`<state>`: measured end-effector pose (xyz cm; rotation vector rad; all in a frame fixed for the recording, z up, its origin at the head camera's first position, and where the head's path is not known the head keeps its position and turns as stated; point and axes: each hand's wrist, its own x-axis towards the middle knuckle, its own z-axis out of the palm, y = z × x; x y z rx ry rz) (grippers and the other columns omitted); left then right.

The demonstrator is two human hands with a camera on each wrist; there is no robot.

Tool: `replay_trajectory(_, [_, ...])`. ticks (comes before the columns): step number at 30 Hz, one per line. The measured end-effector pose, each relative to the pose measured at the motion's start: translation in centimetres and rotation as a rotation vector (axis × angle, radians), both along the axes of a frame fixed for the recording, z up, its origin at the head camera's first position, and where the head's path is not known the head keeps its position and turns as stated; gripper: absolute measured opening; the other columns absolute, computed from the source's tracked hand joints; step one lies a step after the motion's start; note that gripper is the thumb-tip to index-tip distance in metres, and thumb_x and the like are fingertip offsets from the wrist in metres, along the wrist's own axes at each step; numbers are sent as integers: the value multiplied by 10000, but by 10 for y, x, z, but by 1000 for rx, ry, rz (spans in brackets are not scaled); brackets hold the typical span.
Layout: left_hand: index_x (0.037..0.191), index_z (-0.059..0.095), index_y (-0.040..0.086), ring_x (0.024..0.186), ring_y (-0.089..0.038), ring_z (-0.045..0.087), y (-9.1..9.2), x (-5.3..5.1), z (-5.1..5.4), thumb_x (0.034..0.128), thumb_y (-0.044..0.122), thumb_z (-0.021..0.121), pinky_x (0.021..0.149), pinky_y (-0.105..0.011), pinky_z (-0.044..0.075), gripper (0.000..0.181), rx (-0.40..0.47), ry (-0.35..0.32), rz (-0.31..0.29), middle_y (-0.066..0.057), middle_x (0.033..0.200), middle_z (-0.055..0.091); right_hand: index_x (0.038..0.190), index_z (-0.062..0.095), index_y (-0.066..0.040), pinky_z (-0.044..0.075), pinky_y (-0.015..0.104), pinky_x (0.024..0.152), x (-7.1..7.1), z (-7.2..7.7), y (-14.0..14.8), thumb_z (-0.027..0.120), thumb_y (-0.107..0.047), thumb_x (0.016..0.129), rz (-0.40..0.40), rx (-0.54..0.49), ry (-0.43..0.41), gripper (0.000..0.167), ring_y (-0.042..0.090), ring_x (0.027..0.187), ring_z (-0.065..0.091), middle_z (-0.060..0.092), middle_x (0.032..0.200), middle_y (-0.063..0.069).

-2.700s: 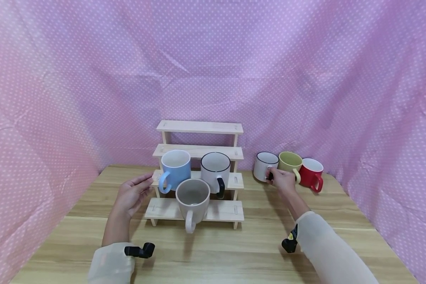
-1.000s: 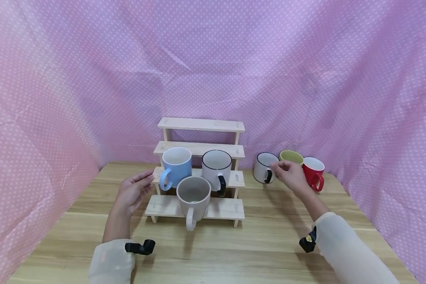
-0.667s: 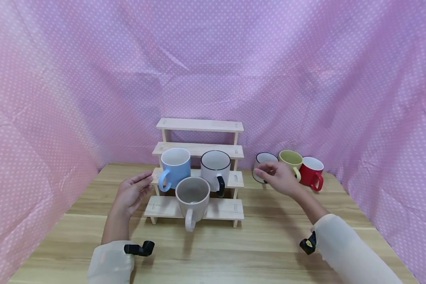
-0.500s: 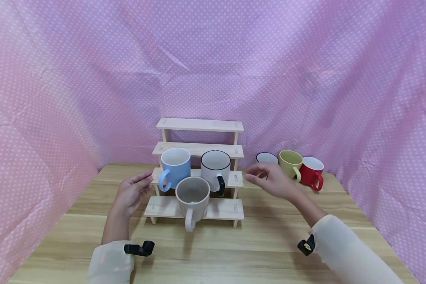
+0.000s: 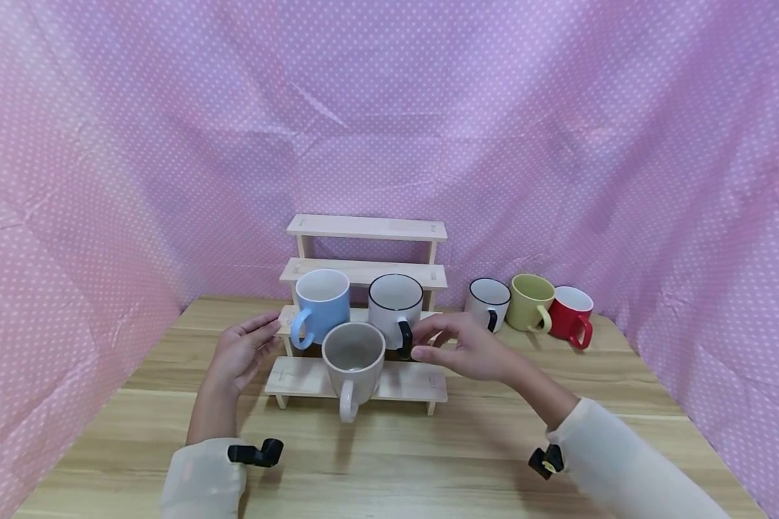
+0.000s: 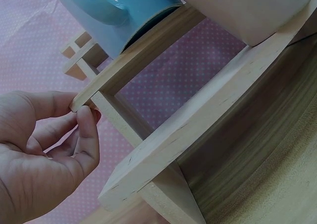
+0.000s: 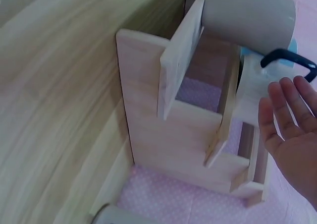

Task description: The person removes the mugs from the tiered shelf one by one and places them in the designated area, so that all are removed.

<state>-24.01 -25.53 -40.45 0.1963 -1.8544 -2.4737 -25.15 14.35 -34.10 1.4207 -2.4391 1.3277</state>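
My left hand [image 5: 239,355] pinches the left end of the second step of a pale wooden tiered stand [image 5: 402,382] between thumb and fingers, plain in the left wrist view. Beside the black handle of a white mug with a black rim [image 5: 389,303] is my right hand [image 5: 470,349], fingers loosely bent and thumb apart. In the right wrist view its fingers [image 7: 287,102] lie close to that handle without closing round it. A light blue mug [image 5: 331,310] shares the second step. On the lowest step sits a grey-beige mug [image 5: 360,378], handle toward me.
Three mugs stand on the wooden table [image 5: 337,476] at the back right: a second white mug with a black handle [image 5: 483,306], a yellow-green mug [image 5: 526,306] and a red mug [image 5: 563,316]. Pink dotted cloth [image 5: 376,108] hangs behind.
My right hand has let go of the back-right white mug's handle and moved left to the white mug on the stand. My left hand keeps its place on the step.
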Motion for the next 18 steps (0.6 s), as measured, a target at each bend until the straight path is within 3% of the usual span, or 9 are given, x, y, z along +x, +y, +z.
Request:
replay_trajectory(4, [1366,618,-16,857,-71,649,0,0,1,973,105,722,800,-170,579,425,-10,-7,4,19,1023,689,1139,736,-14,612,367,819,1,-3,-7,735,-63,953,32,-49,-112,193,196,954,708,746,1042,84])
replay_trajectory(9, [1349,634,-4,853,-71,648,1,1,2,976,114,720,797,-168,578,401,-14,-11,8,25,1026,692,1201,691,71,603,359,910,2,-7,-11,706,-42,969,99,-136,-375,259,231,1041,699,691,1149,282])
replay_trajectory(13, [1353,630,-6,856,-70,649,1,2,3,975,113,720,798,-169,580,406,-12,-14,11,27,1028,695,1230,674,72,573,462,973,2,-9,-13,676,-57,990,164,-193,-558,273,237,1125,669,688,1200,255])
replay_trajectory(16, [1350,632,-7,860,-72,648,2,2,3,975,109,720,800,-172,581,402,-10,-13,14,27,1029,694,1218,660,92,554,536,977,2,-12,-17,639,-92,1021,182,-217,-634,270,270,1121,659,688,1179,240])
replay_trajectory(18, [1347,636,-3,864,-73,646,2,2,2,977,108,717,803,-173,581,395,-12,-12,14,30,1032,692,1168,656,103,564,521,968,3,-13,-20,615,-131,1042,169,-238,-674,269,280,1092,659,682,1146,226])
